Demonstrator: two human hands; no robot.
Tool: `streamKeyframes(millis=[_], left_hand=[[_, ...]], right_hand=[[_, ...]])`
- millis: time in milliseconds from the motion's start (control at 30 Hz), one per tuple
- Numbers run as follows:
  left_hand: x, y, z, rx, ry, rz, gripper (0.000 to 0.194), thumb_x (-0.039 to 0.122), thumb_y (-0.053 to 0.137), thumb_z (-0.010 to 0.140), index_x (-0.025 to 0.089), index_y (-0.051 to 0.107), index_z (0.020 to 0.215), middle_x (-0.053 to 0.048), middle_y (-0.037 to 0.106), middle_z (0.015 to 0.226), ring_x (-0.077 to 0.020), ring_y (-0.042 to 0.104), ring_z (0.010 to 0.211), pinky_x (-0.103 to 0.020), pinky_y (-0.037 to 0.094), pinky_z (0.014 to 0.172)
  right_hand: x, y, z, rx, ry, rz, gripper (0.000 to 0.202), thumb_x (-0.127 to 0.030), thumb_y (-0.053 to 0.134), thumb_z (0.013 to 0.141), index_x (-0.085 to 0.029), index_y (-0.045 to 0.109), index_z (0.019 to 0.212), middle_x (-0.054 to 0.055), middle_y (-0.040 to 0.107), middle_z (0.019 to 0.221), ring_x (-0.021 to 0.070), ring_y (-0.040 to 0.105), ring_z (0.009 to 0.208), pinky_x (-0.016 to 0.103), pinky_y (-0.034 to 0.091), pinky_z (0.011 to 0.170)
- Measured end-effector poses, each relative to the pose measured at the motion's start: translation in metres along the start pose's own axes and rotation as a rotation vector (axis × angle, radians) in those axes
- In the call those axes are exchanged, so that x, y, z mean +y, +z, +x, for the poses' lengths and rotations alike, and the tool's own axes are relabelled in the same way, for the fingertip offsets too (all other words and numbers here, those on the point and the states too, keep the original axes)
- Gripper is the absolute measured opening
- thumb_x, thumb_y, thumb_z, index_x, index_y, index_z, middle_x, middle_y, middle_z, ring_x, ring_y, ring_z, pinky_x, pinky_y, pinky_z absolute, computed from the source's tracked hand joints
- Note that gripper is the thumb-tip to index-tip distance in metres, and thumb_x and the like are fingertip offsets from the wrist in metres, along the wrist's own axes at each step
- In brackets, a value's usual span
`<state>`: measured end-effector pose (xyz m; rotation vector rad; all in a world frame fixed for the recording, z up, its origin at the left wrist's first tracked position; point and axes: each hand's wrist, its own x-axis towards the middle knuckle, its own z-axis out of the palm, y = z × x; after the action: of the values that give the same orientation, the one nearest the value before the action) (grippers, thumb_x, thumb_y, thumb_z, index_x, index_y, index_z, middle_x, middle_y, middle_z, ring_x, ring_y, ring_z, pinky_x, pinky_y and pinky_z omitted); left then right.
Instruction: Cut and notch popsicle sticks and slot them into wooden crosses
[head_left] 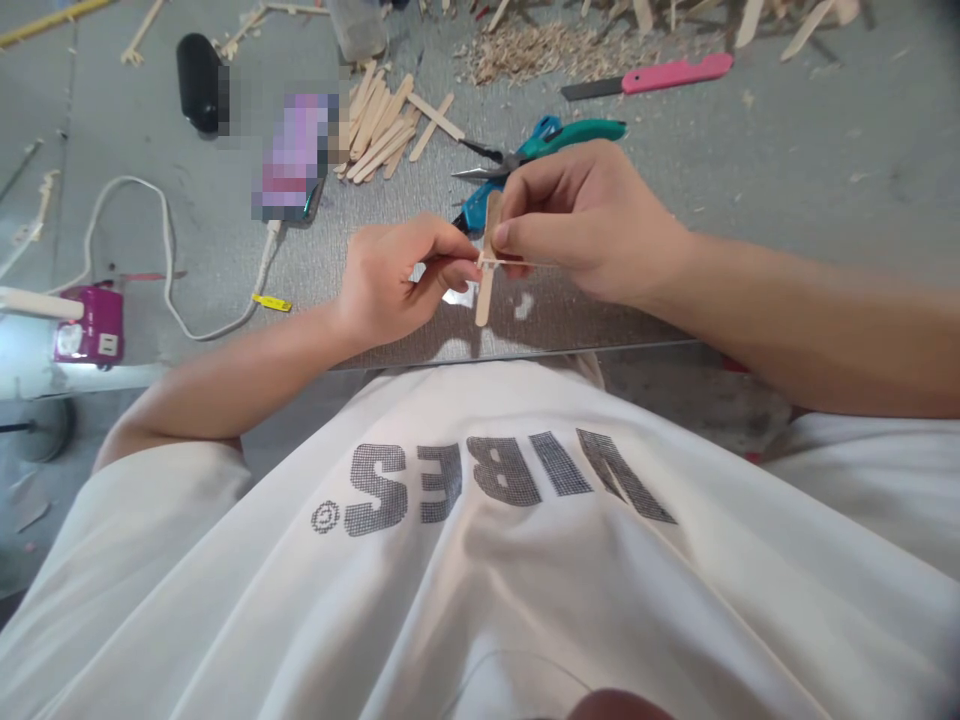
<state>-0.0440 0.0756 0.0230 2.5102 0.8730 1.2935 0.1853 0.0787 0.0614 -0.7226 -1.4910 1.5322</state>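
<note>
A wooden craft stick (pixel 484 295) with a rounded end is held above the front of the table, pointing toward my body. My right hand (pixel 581 225) pinches its upper part between thumb and fingers. A thin, light strip (pixel 517 263) crosses the stick and runs under my right hand. The fingertips of my left hand (pixel 409 275) are pinched together at the crossing, on a small piece too tiny to make out. Just beyond my hands lie teal-handled pliers (pixel 574 137) and a blue-handled tool (pixel 480 205), partly hidden by my right hand.
Loose craft sticks (pixel 382 125) are piled beyond my left hand. A pink-handled blade (pixel 675 75) and wood shavings (pixel 555 50) lie farther back. At the left are a phone (pixel 296 160), its white cable (pixel 169 270), a black case (pixel 199 83) and a purple device (pixel 101 325).
</note>
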Motion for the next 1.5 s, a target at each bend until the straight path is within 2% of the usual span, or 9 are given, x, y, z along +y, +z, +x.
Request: streamKeyframes(millis=[133, 267, 400, 500, 700, 1067, 1200, 1367, 1500], left_hand=[[-0.001, 0.002, -0.003, -0.013, -0.075, 0.003, 0.064, 0.075, 0.049, 0.114, 0.021, 0.080, 0.099, -0.003, 0.078, 0.074, -0.0141, 0.079, 0.066, -0.024, 0.057, 0.062], [0.000, 0.005, -0.005, 0.027, -0.076, -0.044, 0.061, 0.073, 0.051, 0.115, 0.021, 0.079, 0.100, -0.003, 0.079, 0.075, -0.0148, 0.079, 0.068, -0.026, 0.060, 0.066], [0.000, 0.006, -0.006, 0.124, -0.159, 0.077, 0.054, 0.067, 0.049, 0.117, 0.022, 0.078, 0.105, -0.006, 0.082, 0.085, -0.0179, 0.082, 0.079, -0.031, 0.063, 0.075], [-0.003, 0.007, -0.005, 0.172, -0.156, 0.149, 0.049, 0.062, 0.045, 0.119, 0.024, 0.076, 0.113, -0.006, 0.083, 0.092, -0.0186, 0.083, 0.083, -0.032, 0.064, 0.078], [-0.012, 0.007, -0.003, 0.127, -0.119, 0.192, 0.044, 0.057, 0.048, 0.119, 0.024, 0.077, 0.116, -0.005, 0.086, 0.093, -0.0179, 0.084, 0.085, -0.030, 0.063, 0.077], [-0.021, 0.010, 0.012, 0.256, -0.106, 0.173, 0.049, 0.067, 0.047, 0.118, 0.025, 0.070, 0.107, 0.002, 0.080, 0.081, -0.0111, 0.073, 0.065, -0.031, 0.052, 0.063], [-0.083, 0.005, 0.024, 0.390, -0.102, 0.188, 0.053, 0.079, 0.046, 0.112, 0.032, 0.063, 0.095, 0.003, 0.076, 0.071, -0.0141, 0.060, 0.052, -0.040, 0.041, 0.055], [-0.157, -0.013, 0.029, 0.201, -0.099, 0.231, 0.038, 0.059, 0.091, 0.078, 0.035, 0.061, 0.071, 0.006, 0.053, 0.049, -0.0162, 0.032, 0.048, -0.039, 0.028, 0.052], [-0.117, -0.029, 0.034, 0.119, -0.294, 0.288, 0.021, 0.038, 0.091, 0.081, 0.033, 0.071, 0.087, -0.003, 0.069, 0.082, -0.0213, 0.051, 0.068, -0.042, 0.046, 0.068]], right_hand=[[-0.005, -0.002, 0.002, 0.031, 0.053, -0.050, 0.026, -0.012, 0.087, 0.081, -0.017, 0.069, 0.063, 0.001, 0.068, 0.061, 0.0117, 0.062, 0.052, 0.025, 0.048, 0.050], [-0.006, -0.010, 0.007, -0.135, 0.170, -0.038, 0.047, -0.049, 0.103, 0.077, -0.018, 0.070, 0.062, 0.004, 0.069, 0.058, 0.0166, 0.064, 0.046, 0.029, 0.049, 0.044], [-0.001, -0.012, 0.004, -0.078, 0.117, 0.013, 0.069, -0.083, 0.074, 0.098, -0.018, 0.076, 0.074, 0.008, 0.070, 0.063, 0.0179, 0.065, 0.051, 0.029, 0.047, 0.045], [0.006, -0.011, 0.001, -0.063, 0.006, -0.035, 0.074, -0.091, 0.069, 0.097, -0.019, 0.078, 0.080, 0.007, 0.070, 0.065, 0.0162, 0.060, 0.051, 0.030, 0.044, 0.045], [0.018, -0.010, 0.004, -0.138, -0.028, -0.149, 0.059, -0.073, 0.094, 0.087, -0.017, 0.074, 0.086, 0.000, 0.064, 0.062, 0.0084, 0.050, 0.046, 0.024, 0.038, 0.042], [0.010, -0.010, 0.008, -0.211, 0.115, -0.082, 0.054, -0.060, 0.096, 0.089, -0.020, 0.065, 0.070, -0.005, 0.053, 0.048, 0.0085, 0.043, 0.037, 0.023, 0.033, 0.037], [0.009, -0.009, 0.005, -0.299, 0.160, -0.094, 0.050, -0.055, 0.096, 0.088, -0.020, 0.066, 0.068, -0.004, 0.057, 0.052, 0.0091, 0.047, 0.039, 0.024, 0.034, 0.038], [0.008, -0.017, 0.008, -0.393, 0.135, -0.141, 0.054, -0.051, 0.086, 0.098, -0.021, 0.054, 0.067, -0.005, 0.050, 0.056, 0.0082, 0.043, 0.045, 0.025, 0.036, 0.044], [0.009, -0.026, 0.011, -0.275, 0.023, -0.310, 0.059, -0.064, 0.083, 0.102, -0.022, 0.052, 0.074, -0.004, 0.044, 0.058, 0.0087, 0.039, 0.051, 0.027, 0.030, 0.048]])
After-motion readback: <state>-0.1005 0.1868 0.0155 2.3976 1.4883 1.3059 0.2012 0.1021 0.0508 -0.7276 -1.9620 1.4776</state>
